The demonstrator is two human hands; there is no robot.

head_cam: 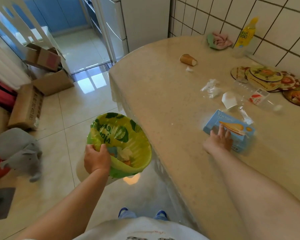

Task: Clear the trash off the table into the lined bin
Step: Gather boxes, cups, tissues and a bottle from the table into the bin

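Observation:
My left hand [96, 159] grips the near rim of a bin [142, 151] lined with a green lime-print bag, held beside the table's left edge; some trash lies inside. My right hand [219, 139] rests with straight fingers on the near end of a blue box [232, 126] on the beige table [163, 101]. Farther back lie a tipped brown paper cup [188, 59], crumpled white tissue [210, 87], a small white paper scrap [189, 69], a white paper cup [229, 100] on its side and clear plastic wrapping [246, 115].
A yellow bottle [246, 34], a pink and green cloth [218, 41], round printed coasters [267, 78] and a small red and white carton [258, 97] sit toward the tiled wall. Cardboard boxes [42, 75] and a grey plush toy [19, 149] stand on the floor left.

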